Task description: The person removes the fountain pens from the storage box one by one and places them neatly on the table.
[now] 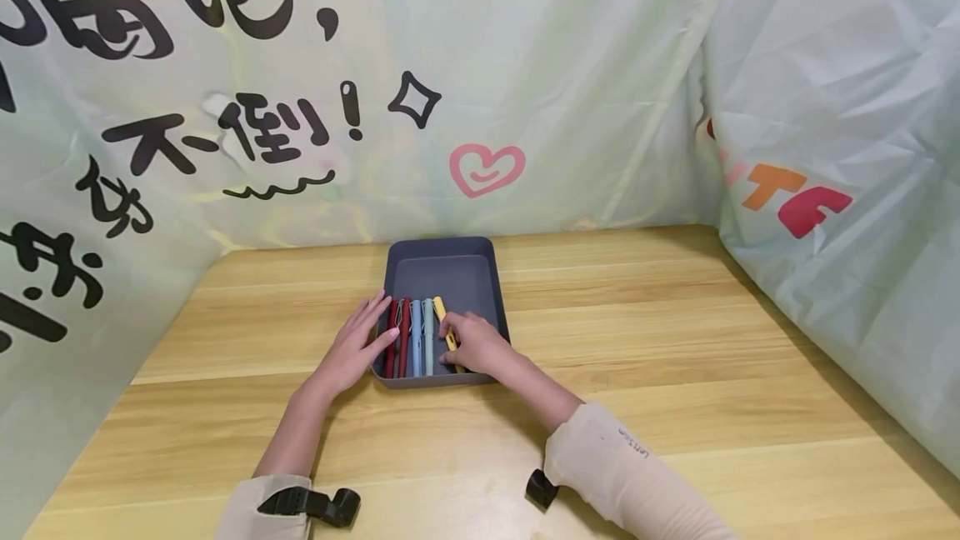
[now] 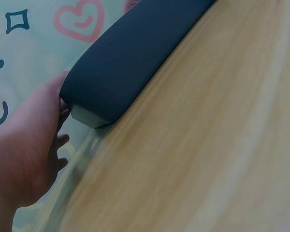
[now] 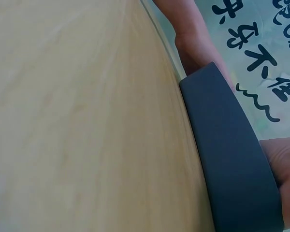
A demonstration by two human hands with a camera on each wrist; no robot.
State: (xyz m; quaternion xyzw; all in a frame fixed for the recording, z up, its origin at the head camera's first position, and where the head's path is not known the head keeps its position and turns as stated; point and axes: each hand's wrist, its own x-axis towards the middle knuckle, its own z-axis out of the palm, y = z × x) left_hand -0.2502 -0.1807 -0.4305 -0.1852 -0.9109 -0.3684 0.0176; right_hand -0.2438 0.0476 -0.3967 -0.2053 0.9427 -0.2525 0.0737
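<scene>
A dark grey-blue tray holds a row of pens in its near half. From the left these are two dark red pens, a blue pen, a pale teal pen and a yellow pen. My right hand reaches over the tray's right side and pinches the yellow pen, which tilts slightly against the others. My left hand lies at the left rim with fingers extended, its thumb over the red pens. The wrist views show mostly the tray's outer wall; the pens are hidden there.
The tray stands on a wooden table, near its back edge. A printed cloth hangs behind the table and along its sides. Black wrist mounts sit by both sleeves.
</scene>
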